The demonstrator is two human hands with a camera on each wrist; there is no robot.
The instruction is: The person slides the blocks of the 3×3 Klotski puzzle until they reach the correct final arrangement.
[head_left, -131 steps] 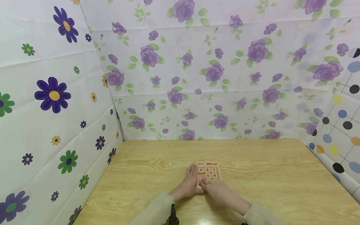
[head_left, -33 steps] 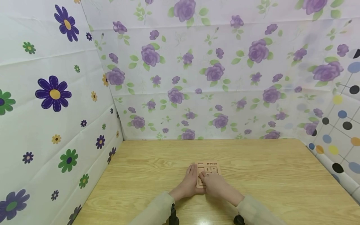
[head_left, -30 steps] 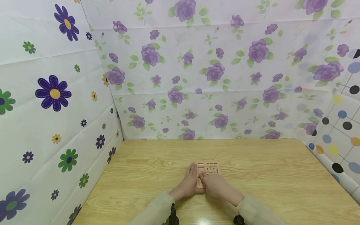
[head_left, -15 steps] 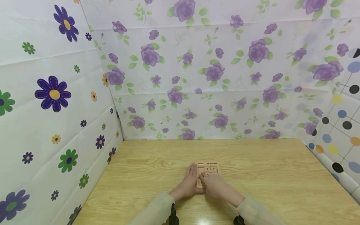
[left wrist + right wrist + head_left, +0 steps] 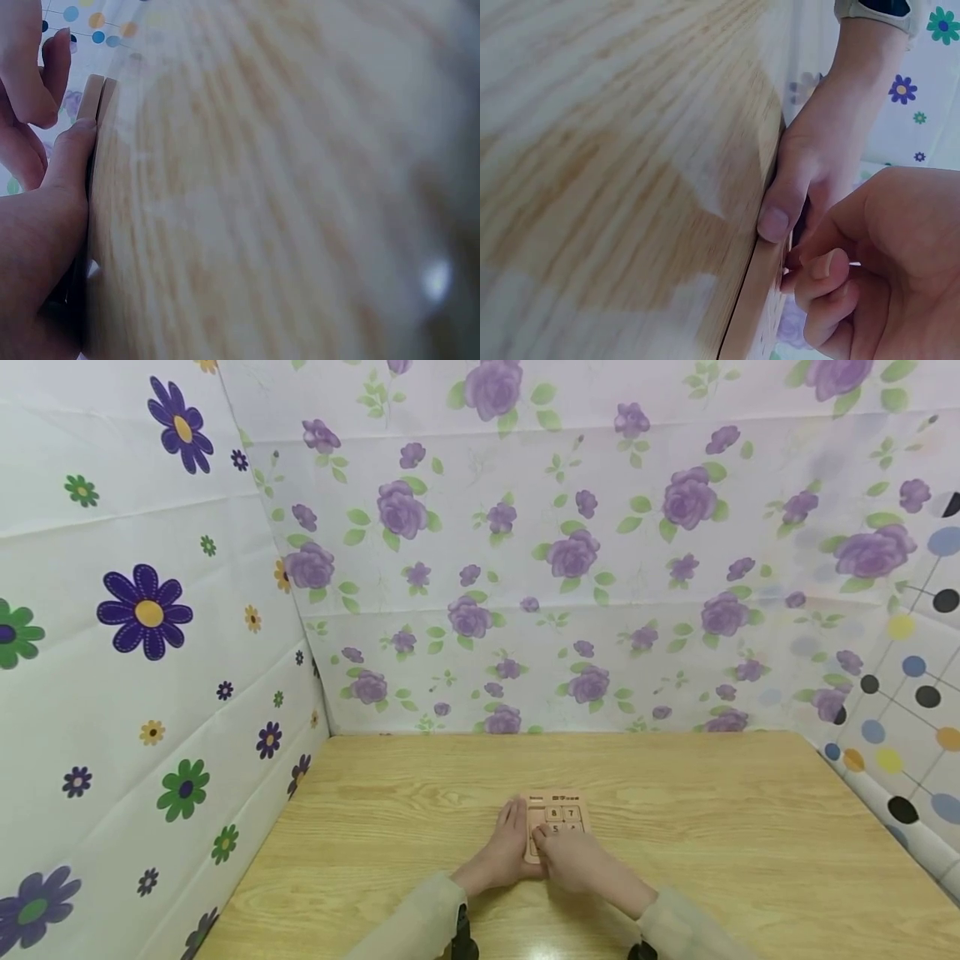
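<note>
A wooden number sliding puzzle lies on the table in the head view, with tiles 8, 7 and 5 readable. My left hand grips it, fingers along its left side and thumb along the near edge. The right wrist view shows that left thumb against the puzzle's edge. My right hand reaches over the near right part, bent fingertips touching the middle of the left column. Its other fingers are curled. The tile under the fingertips and the bottom row are mostly hidden; whether they pinch a tile cannot be told.
The light wood table extends around the puzzle. Behind it hangs a purple-flowered cloth. A daisy-patterned cloth borders the left and a dotted one the right. Both wrists wear black devices.
Several seconds ago tile 6 showed at top left, with the middle-left slot bare; now the top-left slot is bare. My right fingertips have moved up the left column. The left hand has kept its place.
</note>
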